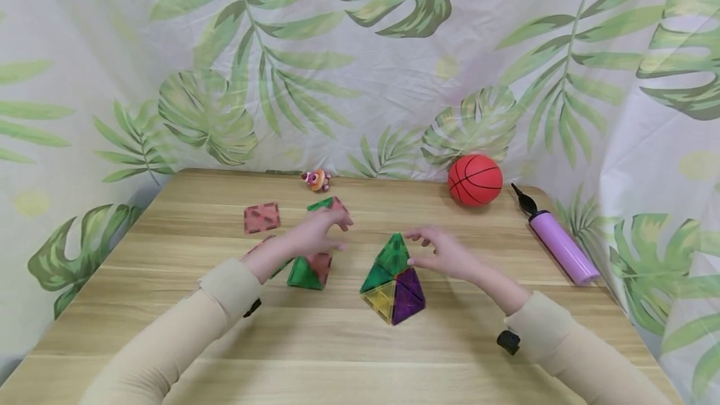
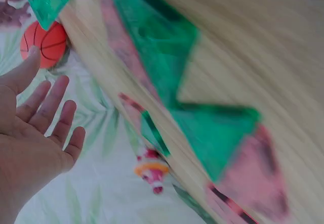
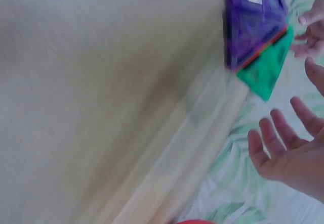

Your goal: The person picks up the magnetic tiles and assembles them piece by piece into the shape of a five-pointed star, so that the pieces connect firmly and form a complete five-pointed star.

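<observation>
A structure of translucent tiles stands at the middle of the table, with a green top point(image 1: 395, 256), a yellow tile point(image 1: 380, 299) and a purple side point(image 1: 409, 295). Just right of its green top is my right hand point(image 1: 447, 253), fingers spread and loosely bent, holding nothing; the right wrist view also shows this hand point(image 3: 288, 148) beside the purple part point(image 3: 255, 19). My left hand point(image 1: 317, 234) hovers over green and red tiles point(image 1: 306, 272), its fingers apart and empty. In the left wrist view that hand point(image 2: 38, 128) is relaxed, away from the green tiles point(image 2: 162, 42).
A red square tile point(image 1: 261, 218) lies at the left, and a green and red piece point(image 1: 329, 205) behind my left hand. Along the back are a small figurine point(image 1: 317, 180) and a red ball point(image 1: 475, 180). A purple pump point(image 1: 562, 245) lies at the right edge.
</observation>
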Tool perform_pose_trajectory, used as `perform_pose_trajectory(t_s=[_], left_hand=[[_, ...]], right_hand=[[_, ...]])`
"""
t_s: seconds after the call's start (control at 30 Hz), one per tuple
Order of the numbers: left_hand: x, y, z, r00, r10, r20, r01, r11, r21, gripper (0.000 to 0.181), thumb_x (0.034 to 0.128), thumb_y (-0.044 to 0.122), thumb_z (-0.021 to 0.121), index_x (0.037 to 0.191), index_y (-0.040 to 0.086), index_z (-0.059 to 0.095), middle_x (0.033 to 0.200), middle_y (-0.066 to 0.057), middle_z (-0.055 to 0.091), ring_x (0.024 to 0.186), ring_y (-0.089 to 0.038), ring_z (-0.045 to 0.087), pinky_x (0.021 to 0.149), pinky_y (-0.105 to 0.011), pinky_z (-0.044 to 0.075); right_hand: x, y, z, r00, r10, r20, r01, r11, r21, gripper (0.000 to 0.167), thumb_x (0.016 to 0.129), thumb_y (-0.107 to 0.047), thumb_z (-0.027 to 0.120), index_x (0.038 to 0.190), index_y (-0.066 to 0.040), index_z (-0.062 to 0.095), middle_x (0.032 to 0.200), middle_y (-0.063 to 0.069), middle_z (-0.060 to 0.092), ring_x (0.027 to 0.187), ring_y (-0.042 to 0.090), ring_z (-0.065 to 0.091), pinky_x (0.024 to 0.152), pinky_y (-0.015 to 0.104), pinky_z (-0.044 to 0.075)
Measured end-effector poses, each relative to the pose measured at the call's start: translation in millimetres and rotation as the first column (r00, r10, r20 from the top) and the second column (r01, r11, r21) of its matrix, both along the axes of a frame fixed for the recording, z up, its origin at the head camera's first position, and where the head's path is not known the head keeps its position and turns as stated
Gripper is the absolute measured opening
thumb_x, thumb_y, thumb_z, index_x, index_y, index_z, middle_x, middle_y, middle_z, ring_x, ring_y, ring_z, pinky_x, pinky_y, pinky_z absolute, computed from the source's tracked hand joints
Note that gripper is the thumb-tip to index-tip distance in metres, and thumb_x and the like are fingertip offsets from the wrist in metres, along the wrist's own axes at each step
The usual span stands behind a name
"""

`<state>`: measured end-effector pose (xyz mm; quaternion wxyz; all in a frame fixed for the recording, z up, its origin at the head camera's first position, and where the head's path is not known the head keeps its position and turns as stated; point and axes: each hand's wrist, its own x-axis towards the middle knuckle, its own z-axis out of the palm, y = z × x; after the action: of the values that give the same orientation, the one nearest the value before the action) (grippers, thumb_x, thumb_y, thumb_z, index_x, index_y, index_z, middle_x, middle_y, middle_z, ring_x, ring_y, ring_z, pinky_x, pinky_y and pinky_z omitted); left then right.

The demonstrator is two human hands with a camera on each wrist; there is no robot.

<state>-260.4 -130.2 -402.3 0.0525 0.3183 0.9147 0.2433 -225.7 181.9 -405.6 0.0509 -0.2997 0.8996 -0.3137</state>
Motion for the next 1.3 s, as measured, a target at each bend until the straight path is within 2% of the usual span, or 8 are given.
perform_pose_trajectory(t_s=[0.17,0.33,0.47,0.63,0.83,0.97,1.1,1.3], left_hand=[[10.4,-29.7,-5.8,1.000,0.022,0.021,-0.021,0.999,-0.044,0.054,0.0800,0.018,0.076,0.128,0.006,0.054,0.115,-0.008,0.063,0.118,-0.033,0.045,0.098,-0.053,0.033],[17.9,-54.7,-13.5,1.000,0.023,0.018,-0.020,0.987,-0.158,0.065,0.0751,0.031,0.080,0.129,0.006,0.054,0.124,-0.009,0.058,0.123,-0.035,0.040,0.099,-0.057,0.030],[19.1,-66.6,-21.4,0.999,0.003,0.042,0.006,0.977,-0.215,0.069,0.0715,0.042,0.079,0.128,0.009,0.056,0.130,-0.010,0.054,0.123,-0.035,0.037,0.101,-0.059,0.027],[19.8,-72.4,-28.3,0.999,-0.014,0.040,0.023,0.972,-0.235,0.066,0.0692,0.046,0.080,0.123,0.013,0.060,0.129,-0.011,0.052,0.121,-0.034,0.037,0.100,-0.061,0.025],[21.9,-72.8,-29.8,1.000,-0.010,0.016,0.013,0.974,-0.227,0.065,0.0668,0.046,0.081,0.119,0.012,0.062,0.125,-0.010,0.053,0.120,-0.035,0.039,0.099,-0.061,0.027],[22.1,-71.0,-30.3,1.000,0.001,0.020,0.003,0.976,-0.216,0.062,0.0661,0.042,0.083,0.116,0.012,0.061,0.121,-0.006,0.055,0.118,-0.031,0.041,0.099,-0.057,0.028],[24.0,-68.3,-28.8,0.999,0.017,0.038,-0.010,0.984,-0.176,0.060,0.0647,0.038,0.084,0.113,0.012,0.060,0.113,-0.001,0.058,0.111,-0.026,0.044,0.096,-0.052,0.031],[23.3,-66.7,-27.5,0.996,0.037,0.086,-0.029,0.995,-0.093,0.054,0.0647,0.031,0.085,0.108,0.013,0.060,0.102,0.004,0.062,0.101,-0.019,0.048,0.094,-0.050,0.031]], right_hand=[[27.5,-16,-4.7,0.995,-0.051,-0.084,0.059,0.994,0.090,0.059,0.081,-0.036,0.074,0.130,-0.010,0.054,0.124,0.016,0.052,0.112,0.033,0.052,0.091,0.050,0.046],[47.0,-33,-13.3,0.991,-0.065,-0.118,0.084,0.984,0.160,0.062,0.080,-0.041,0.074,0.132,-0.017,0.053,0.122,0.018,0.048,0.109,0.034,0.050,0.084,0.049,0.049],[53.6,-40,-18.8,0.991,-0.059,-0.117,0.084,0.972,0.222,0.060,0.078,-0.044,0.075,0.129,-0.020,0.054,0.125,0.020,0.043,0.111,0.037,0.046,0.082,0.050,0.048],[48.5,-38,-20.7,0.994,-0.038,-0.104,0.060,0.975,0.215,0.058,0.074,-0.038,0.080,0.125,-0.021,0.057,0.130,0.022,0.041,0.116,0.038,0.045,0.084,0.051,0.048],[37.0,-28,-20.0,0.992,0.086,-0.095,-0.067,0.980,0.185,0.060,0.074,-0.033,0.080,0.128,-0.020,0.056,0.131,0.021,0.042,0.118,0.038,0.044,0.091,0.052,0.044],[27.6,-21,-21.3,0.989,0.129,-0.068,-0.117,0.980,0.163,0.067,0.073,-0.029,0.081,0.132,-0.019,0.051,0.134,0.018,0.043,0.122,0.036,0.042,0.097,0.053,0.040],[16.1,-14,-23.2,0.985,0.169,-0.044,-0.161,0.977,0.140,0.074,0.070,-0.026,0.083,0.134,-0.017,0.048,0.134,0.013,0.046,0.124,0.032,0.043,0.099,0.052,0.039],[-0.6,-4,-27.2,0.964,0.265,-0.024,-0.260,0.957,0.127,0.075,0.070,-0.022,0.083,0.135,-0.013,0.046,0.134,0.007,0.049,0.125,0.026,0.042,0.103,0.047,0.036]])
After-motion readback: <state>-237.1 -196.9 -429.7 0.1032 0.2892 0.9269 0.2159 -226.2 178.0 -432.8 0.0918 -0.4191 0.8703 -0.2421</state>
